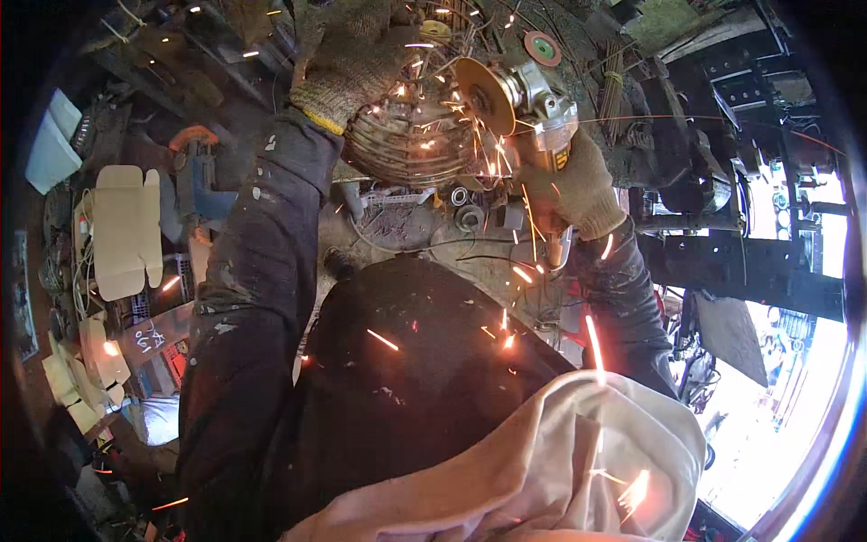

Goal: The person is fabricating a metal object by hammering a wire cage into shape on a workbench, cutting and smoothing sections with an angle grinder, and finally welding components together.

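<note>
My right hand [578,185], in a grey knit glove, is wrapped round the body of an angle grinder [546,113]. The grinder's brown disc [486,95] meets the right side of a rounded cage of metal wire [406,144], and sparks fly from there. My left hand [348,68], in a similar glove with a yellow cuff edge, grips the cage's upper left; its fingertips are hard to make out in the dim light. Light cloth [542,443] hangs across the lower right, over my dark clothes.
A green-centred disc [542,49] lies beyond the grinder. Metal rings [469,218] and a dark cable [433,244] are on the floor below the cage. Flattened cardboard [126,230] and boxes stand at left. Dark steel beams [741,266] run along the right.
</note>
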A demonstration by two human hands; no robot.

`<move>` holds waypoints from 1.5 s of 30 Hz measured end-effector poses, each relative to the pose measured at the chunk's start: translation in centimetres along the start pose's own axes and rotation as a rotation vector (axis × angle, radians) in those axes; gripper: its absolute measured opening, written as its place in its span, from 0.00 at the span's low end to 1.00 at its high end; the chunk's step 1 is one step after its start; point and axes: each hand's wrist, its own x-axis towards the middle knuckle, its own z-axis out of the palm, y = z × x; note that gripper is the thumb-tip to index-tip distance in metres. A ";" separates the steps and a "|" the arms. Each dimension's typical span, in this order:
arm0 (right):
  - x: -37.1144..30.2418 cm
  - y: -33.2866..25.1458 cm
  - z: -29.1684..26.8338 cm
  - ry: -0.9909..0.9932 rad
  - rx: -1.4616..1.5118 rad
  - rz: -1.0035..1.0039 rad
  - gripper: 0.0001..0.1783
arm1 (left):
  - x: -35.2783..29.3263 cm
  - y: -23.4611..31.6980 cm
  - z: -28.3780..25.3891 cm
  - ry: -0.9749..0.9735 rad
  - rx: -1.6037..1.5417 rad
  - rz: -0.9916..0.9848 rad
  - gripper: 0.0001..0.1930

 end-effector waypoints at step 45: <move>-9.7 18.3 2.7 0.188 0.723 0.299 0.29 | -11.2 -2.8 0.4 0.344 -0.533 -1.413 0.15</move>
